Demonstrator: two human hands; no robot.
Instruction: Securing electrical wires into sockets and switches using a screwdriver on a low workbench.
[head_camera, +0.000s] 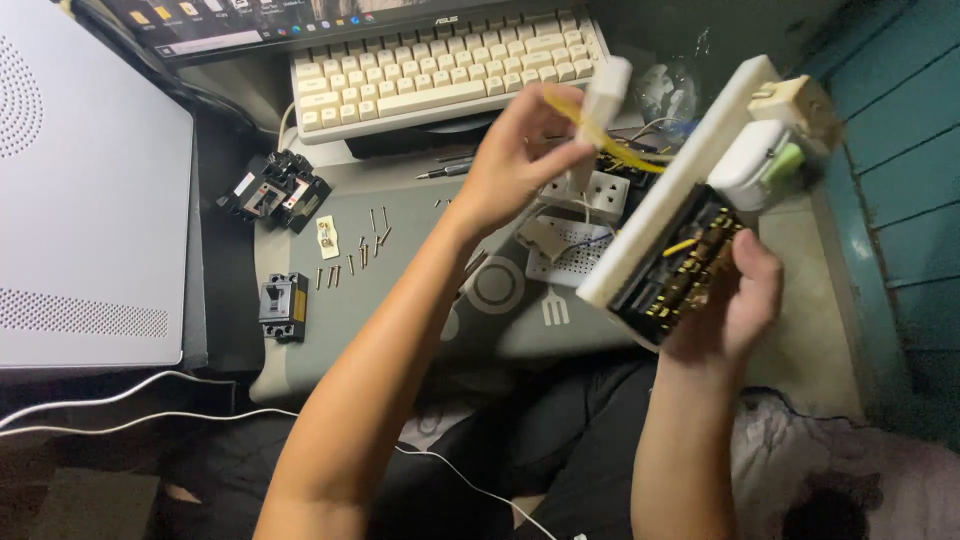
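Here, socket strip (690, 215) in right hand (730, 300) (left hand (515, 160) beside).

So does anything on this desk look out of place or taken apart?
Yes. The right hand holds a white socket strip with its back open, brass contacts bare. Loose screws lie scattered on the grey mat.

Dim indoor workspace | grey desk mat (330, 340) at centre | cream keyboard (440, 75) at 12 o'clock below a lit monitor (240, 25) | large white case (80, 190) at 9 o'clock | teal panelled wall (900, 170) at 3 o'clock | white cable (100, 415) trailing at 8 o'clock
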